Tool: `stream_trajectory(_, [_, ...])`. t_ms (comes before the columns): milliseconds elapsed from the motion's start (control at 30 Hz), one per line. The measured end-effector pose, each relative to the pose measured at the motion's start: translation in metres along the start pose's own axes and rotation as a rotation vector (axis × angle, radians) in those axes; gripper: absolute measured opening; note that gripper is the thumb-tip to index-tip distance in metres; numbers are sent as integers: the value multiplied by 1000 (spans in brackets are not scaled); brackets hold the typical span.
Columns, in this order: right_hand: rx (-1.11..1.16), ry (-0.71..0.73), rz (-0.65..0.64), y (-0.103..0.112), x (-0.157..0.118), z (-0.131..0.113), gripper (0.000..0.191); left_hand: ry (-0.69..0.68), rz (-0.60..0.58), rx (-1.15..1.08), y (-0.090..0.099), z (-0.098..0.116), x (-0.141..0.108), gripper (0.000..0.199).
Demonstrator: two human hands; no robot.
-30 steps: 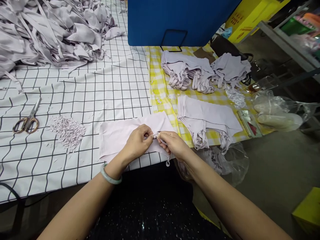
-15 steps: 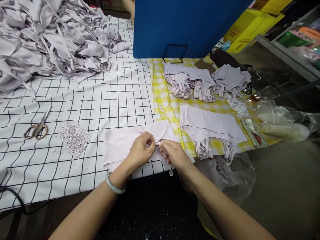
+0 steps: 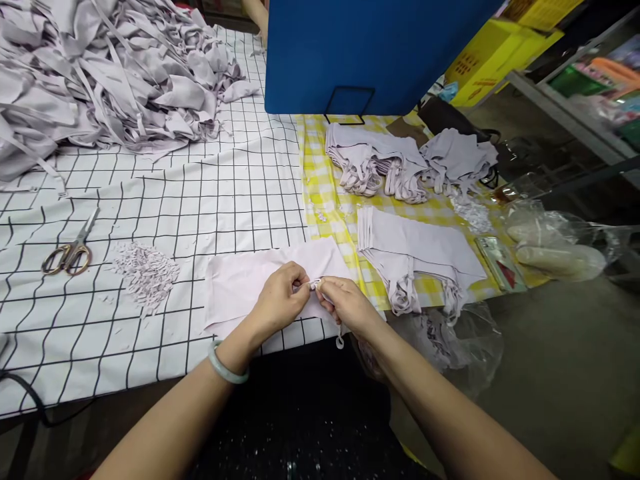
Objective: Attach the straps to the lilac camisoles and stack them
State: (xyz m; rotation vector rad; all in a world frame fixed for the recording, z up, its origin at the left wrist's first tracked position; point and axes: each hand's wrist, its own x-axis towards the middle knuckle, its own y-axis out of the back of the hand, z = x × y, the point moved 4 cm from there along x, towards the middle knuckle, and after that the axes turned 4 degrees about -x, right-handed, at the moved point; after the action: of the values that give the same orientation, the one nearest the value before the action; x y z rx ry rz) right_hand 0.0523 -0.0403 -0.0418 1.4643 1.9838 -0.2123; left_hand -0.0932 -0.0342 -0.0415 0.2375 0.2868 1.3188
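Single camera, worn on the head; looks forward and steeply down past the wearer's black, speckled clothing (image 3: 295, 427) at the bottom edge. Bare left hand (image 3: 280, 298) and bare right hand (image 3: 347, 305) sit just below mid-frame, at arm's reach. Wide field: heaped pale lilac fabric garments (image 3: 125, 73) at upper left, grey metal rack (image 3: 565, 120) at upper right, farther off. Flat blue panel (image 3: 370, 53) blocks part of the far view.

garment workshop, seemingly; big heap of pale garments (image 3: 130, 80); folded stacks (image 3: 423, 240); scissors (image 3: 75, 249) beside fabric snippets (image 3: 147, 275); yellow carton (image 3: 487, 63)
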Motion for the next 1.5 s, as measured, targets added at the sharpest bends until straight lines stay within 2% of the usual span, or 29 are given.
stream_trajectory(233, [101, -21, -144, -6, 0, 1, 19, -19, -1, -13, 0, 0, 0, 13])
stream_trajectory(367, [128, -1, -34, -2, 0, 1, 19, -2, 7, -24, 0, -1, 1, 11])
stream_trajectory(467, [127, 16, 1, 1, 0, 0, 19, 5, 8, -29, 1, -2, 0, 10])
stream_trajectory(867, [81, -11, -4, -2, 2, 1, 18, -16, 14, -7, 1, -1, -1, 13])
stream_trajectory(1067, [57, -6, -120, -1, 3, -1, 20, -21, 5, -18, 0, -2, 0, 12])
stream_trajectory(1200, [-39, 48, -49, 1, 2, -5, 23, -23, 6, -6, 1, -1, 0, 12])
stream_trajectory(1267, [23, 36, -82, -3, 1, -4, 21, -19, 7, -13, 2, 0, 0, 12])
stream_trajectory(1400, [286, -134, -215, -11, 4, 1, 18, -22, 13, -5, -1, 1, 0, 12])
stream_trajectory(1500, [397, -212, -299, -15, 2, 3, 19, -38, 65, 52, -2, -1, -2, 13])
